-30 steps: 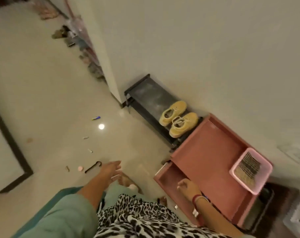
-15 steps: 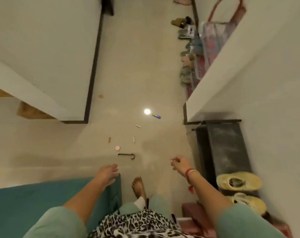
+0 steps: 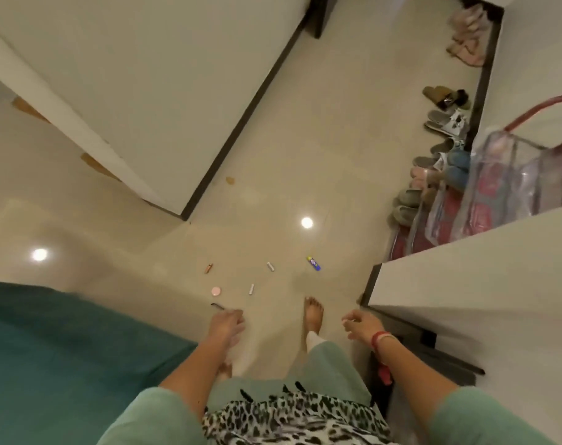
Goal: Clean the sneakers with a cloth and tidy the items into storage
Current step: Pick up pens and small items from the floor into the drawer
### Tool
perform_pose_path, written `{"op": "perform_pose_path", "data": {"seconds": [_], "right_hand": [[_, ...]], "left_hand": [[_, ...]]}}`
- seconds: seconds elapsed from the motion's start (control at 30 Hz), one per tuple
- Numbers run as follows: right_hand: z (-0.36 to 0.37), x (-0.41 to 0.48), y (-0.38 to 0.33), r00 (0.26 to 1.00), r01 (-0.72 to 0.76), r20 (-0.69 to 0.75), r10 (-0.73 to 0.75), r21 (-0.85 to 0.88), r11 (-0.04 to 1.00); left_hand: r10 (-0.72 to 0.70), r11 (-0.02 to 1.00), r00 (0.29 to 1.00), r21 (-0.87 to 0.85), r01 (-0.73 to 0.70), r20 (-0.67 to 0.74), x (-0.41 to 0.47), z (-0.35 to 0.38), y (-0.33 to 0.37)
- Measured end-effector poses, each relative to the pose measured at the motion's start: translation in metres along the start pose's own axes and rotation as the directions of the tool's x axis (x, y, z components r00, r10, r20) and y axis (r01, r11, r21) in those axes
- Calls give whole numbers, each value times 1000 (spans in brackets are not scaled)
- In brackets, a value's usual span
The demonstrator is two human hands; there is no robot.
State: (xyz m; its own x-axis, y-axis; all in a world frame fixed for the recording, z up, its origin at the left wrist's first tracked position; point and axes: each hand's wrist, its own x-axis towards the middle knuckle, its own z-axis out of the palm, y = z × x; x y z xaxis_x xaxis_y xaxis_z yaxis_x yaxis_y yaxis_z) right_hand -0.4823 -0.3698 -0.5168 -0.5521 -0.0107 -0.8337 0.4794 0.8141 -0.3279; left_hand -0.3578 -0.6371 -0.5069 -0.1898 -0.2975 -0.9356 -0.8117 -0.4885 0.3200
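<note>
Step in hand, as judged: tidying. Your left hand (image 3: 226,326) and right hand (image 3: 361,324): loosely curled, empty. Small blue-and-yellow tube (image 3: 313,263), round pink disc (image 3: 215,291), black hooked piece (image 3: 217,306): scattered on pale floor (image 3: 305,139), 12 o'clock. Sneakers: out of view. Next: stoop, gather each.

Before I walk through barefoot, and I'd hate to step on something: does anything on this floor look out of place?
Yes. Small things lie scattered loose on the floor just ahead of the bare foot: a blue-and-yellow tube, two white sticks, a pink disc, a brown tube and a black hook.
</note>
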Motion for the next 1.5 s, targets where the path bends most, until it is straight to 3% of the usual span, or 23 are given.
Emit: {"op": "perform_pose_path", "data": {"seconds": [0.17,0.3,0.37,0.47,0.67,0.8,0.9,0.97,1.07,1.13,1.3,1.4,1.5], "right_hand": [[-63,73,-22,999,31,-10,-32,-103,994],[-78,140,-41,999,32,20,-29,-152,988],[-72,180,-45,999,36,15,-35,-150,988],[-50,245,-40,1000,13,0,-13,-162,987],[38,401,-12,999,48,34,-40,-253,966],[107,494,9,984,164,23,-176,-494,854],[147,542,30,975,123,-49,-219,-701,702],[166,560,42,961,64,-134,-241,-741,669],[182,576,54,917,65,-244,-317,-690,721],[184,575,57,910,143,-210,-357,-648,748],[192,509,30,923,320,-163,-349,-182,930],[214,433,3,924,380,-78,-375,74,922],[248,369,-13,903,419,41,-429,142,897]], "left_hand": [[50,983,997,171,-59,52,44,77,49],[-38,998,998,-45,40,49,85,119,67],[-89,984,996,-157,84,-27,113,124,61],[-120,975,981,-206,87,-151,169,113,40],[-233,940,965,-281,192,-121,307,116,-10],[-271,898,956,-387,210,-111,389,135,-39],[-176,915,983,-378,141,-59,408,160,-54],[-131,916,991,-388,107,-35,424,162,-63],[-221,832,975,-521,191,4,467,146,-74],[-222,813,975,-547,199,24,476,137,-80],[-144,814,986,-558,165,82,453,121,-72],[-98,813,991,-568,131,88,433,112,-66],[-58,840,991,-530,115,124,421,104,-65]]}}
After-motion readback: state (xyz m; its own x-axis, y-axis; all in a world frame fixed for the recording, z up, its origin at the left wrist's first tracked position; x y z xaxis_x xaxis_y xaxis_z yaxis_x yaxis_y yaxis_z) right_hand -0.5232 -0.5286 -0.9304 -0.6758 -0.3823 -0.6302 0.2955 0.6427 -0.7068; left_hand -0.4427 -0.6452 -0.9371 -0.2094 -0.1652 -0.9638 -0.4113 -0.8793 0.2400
